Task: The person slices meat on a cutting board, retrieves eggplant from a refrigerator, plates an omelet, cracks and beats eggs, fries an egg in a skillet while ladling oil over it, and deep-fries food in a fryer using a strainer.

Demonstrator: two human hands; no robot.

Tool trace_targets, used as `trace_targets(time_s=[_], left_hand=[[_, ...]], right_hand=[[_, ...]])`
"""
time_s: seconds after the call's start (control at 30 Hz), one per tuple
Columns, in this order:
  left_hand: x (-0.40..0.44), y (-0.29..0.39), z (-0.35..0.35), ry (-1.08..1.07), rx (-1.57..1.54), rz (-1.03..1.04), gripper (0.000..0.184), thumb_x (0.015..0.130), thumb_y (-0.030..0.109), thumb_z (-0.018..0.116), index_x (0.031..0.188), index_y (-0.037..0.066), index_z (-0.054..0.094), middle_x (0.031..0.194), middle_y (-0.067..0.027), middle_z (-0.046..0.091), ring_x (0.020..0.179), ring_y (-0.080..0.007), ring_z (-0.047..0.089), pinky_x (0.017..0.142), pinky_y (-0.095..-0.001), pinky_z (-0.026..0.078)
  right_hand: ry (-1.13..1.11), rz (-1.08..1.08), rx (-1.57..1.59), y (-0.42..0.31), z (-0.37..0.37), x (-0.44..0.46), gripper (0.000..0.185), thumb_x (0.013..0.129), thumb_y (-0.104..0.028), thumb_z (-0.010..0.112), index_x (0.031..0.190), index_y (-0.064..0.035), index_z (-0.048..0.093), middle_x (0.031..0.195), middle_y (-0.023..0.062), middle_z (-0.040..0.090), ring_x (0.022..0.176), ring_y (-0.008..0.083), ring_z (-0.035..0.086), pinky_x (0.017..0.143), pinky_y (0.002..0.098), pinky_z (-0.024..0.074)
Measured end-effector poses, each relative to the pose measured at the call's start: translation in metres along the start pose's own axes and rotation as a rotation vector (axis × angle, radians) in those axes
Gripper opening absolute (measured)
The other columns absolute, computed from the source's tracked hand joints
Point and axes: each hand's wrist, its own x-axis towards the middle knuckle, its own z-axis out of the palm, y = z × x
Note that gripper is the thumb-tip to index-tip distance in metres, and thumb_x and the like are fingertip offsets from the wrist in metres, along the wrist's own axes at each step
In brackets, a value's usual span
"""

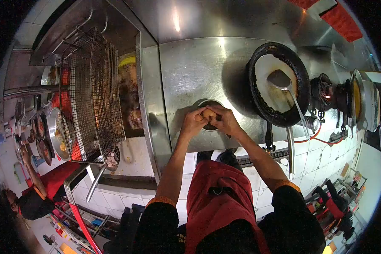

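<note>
Both of my hands meet over a small round metal bowl [209, 127] on the steel counter [190, 63]. Between their fingers is a light brown, rounded item [208, 113] that looks like an egg. My left hand [194, 121] grips it from the left, fingers bent. From the right, my right hand [227, 122] holds the same item, its fingers pressed close to those of the left. What lies inside the bowl is mostly hidden by the hands.
A black wok [254, 80] with a ladle [280, 79] in it stands right of the hands, its handle toward me. Burners [324, 91] are farther right. Wire fryer baskets [86, 97] hang at left. A co-worker [46, 186] is at far left, another person [336, 203] at lower right.
</note>
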Motion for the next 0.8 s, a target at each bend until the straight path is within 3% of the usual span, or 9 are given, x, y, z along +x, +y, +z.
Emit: trace_targets(time_s=[0.17,0.27,0.37,0.47,0.57,0.6,0.67,0.7,0.8], left_hand=[[0.0,0.007,-0.007,-0.061,0.117,-0.067,0.047,0.072,0.006,0.071,0.117,0.007,0.059,0.098,-0.0122,0.066,0.088,-0.0147,0.061,0.08,-0.0282,0.049],[0.002,0.003,-0.011,-0.077,0.112,-0.014,0.048,0.071,0.007,0.071,0.117,0.008,0.059,0.101,-0.0136,0.065,0.089,-0.0191,0.062,0.079,-0.0307,0.05],[0.007,0.007,-0.016,-0.036,0.352,0.194,0.048,0.07,0.007,0.07,0.116,0.009,0.059,0.105,-0.0138,0.063,0.092,-0.0263,0.062,0.081,-0.0342,0.049],[0.009,0.025,-0.021,-0.059,0.499,0.24,0.044,0.069,0.006,0.067,0.113,0.007,0.06,0.106,-0.0174,0.062,0.094,-0.0332,0.061,0.082,-0.0377,0.05],[0.016,0.02,-0.018,-0.034,0.512,0.241,0.045,0.07,0.008,0.067,0.114,0.008,0.06,0.104,-0.0178,0.062,0.095,-0.0317,0.061,0.082,-0.0366,0.05],[0.014,0.029,-0.018,-0.007,0.546,0.283,0.042,0.072,0.013,0.069,0.113,0.008,0.06,0.1,-0.0162,0.064,0.091,-0.0302,0.063,0.08,-0.0362,0.05],[0.009,0.043,-0.013,-0.006,0.312,0.17,0.041,0.071,0.016,0.071,0.11,0.007,0.061,0.1,-0.0149,0.064,0.09,-0.0292,0.063,0.08,-0.036,0.05],[0.006,0.051,-0.01,-0.008,0.2,0.118,0.041,0.071,0.018,0.072,0.109,0.007,0.061,0.099,-0.0142,0.065,0.09,-0.0287,0.064,0.079,-0.0359,0.05],[-0.015,0.075,0.012,0.017,0.258,0.095,0.041,0.069,0.018,0.076,0.106,0.006,0.061,0.101,-0.0123,0.064,0.093,-0.026,0.063,0.081,-0.0342,0.049]], right_hand=[[-0.068,0.029,0.021,0.002,-0.003,-0.003,0.047,0.072,-0.004,0.06,0.119,-0.0041,0.055,0.117,0.0197,0.056,0.099,0.0348,0.059,0.085,0.0374,0.0491],[-0.07,-0.061,-0.024,0.008,-0.005,-0.003,0.05,0.072,-0.003,0.059,0.122,-0.0055,0.054,0.122,0.0195,0.053,0.103,0.0351,0.057,0.089,0.0378,0.0478],[-0.094,-0.073,-0.163,0.007,-0.007,-0.006,0.053,0.072,-0.002,0.057,0.124,-0.0076,0.052,0.123,0.0185,0.052,0.106,0.0342,0.056,0.092,0.038,0.0467],[-0.108,-0.118,-0.268,-0.006,-0.016,-0.005,0.056,0.072,0.0,0.055,0.127,-0.0096,0.049,0.124,0.0173,0.052,0.109,0.033,0.054,0.093,0.038,0.0464],[-0.088,-0.125,-0.398,-0.014,-0.02,-0.009,0.053,0.074,0.001,0.054,0.126,-0.0061,0.049,0.124,0.0176,0.052,0.11,0.0313,0.054,0.095,0.0361,0.0447],[-0.025,-0.073,-0.255,-0.019,-0.024,-0.011,0.051,0.075,0.0,0.053,0.126,-0.0047,0.049,0.124,0.0169,0.052,0.111,0.0298,0.053,0.095,0.0353,0.0439],[0.107,0.025,0.036,-0.031,-0.03,-0.017,0.048,0.077,-0.001,0.053,0.125,-0.0021,0.048,0.124,0.0156,0.052,0.113,0.0268,0.053,0.097,0.0336,0.0424],[0.12,0.127,0.38,-0.028,-0.028,-0.022,0.046,0.079,-0.003,0.052,0.125,-0.0017,0.048,0.124,0.0143,0.052,0.113,0.0255,0.052,0.097,0.0334,0.042],[0.247,0.334,1.395,-0.024,-0.017,-0.042,0.043,0.084,-0.012,0.052,0.125,-0.0023,0.046,0.124,0.0088,0.051,0.112,0.0216,0.05,0.095,0.0336,0.0418]])
